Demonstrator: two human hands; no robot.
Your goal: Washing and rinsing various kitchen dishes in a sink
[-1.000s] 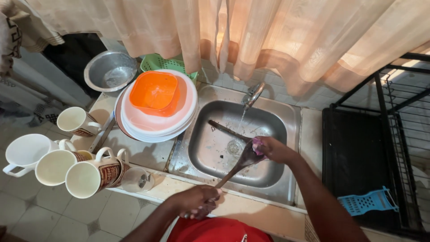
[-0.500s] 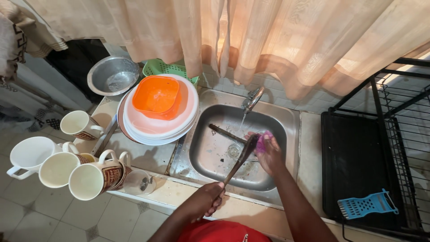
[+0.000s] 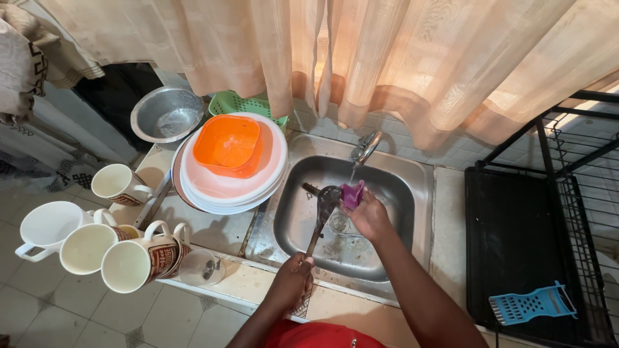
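My left hand (image 3: 291, 282) grips the handle end of a dark long-handled ladle (image 3: 320, 216) over the front rim of a steel sink (image 3: 412, 193). The ladle's bowl is raised under the tap (image 3: 365, 148), where a thin stream of water runs. My right hand (image 3: 369, 216) holds a purple scrub sponge (image 3: 352, 193) pressed against the ladle's bowl. Another dark utensil (image 3: 311, 188) lies in the basin behind the ladle, mostly hidden.
Left of the sink stands a stack of pale plates (image 3: 219, 190) with an orange square bowl (image 3: 229, 145) on top. Several mugs (image 3: 97, 241), a steel bowl (image 3: 166, 115), a green basket (image 3: 242, 103). A black rack (image 3: 535, 238) with a blue grater (image 3: 530, 304) is on the right.
The ladle has swung more upright, its bowl lifted toward the tap. My right hand with the sponge has moved up to the bowl, and my left hand has shifted slightly forward.
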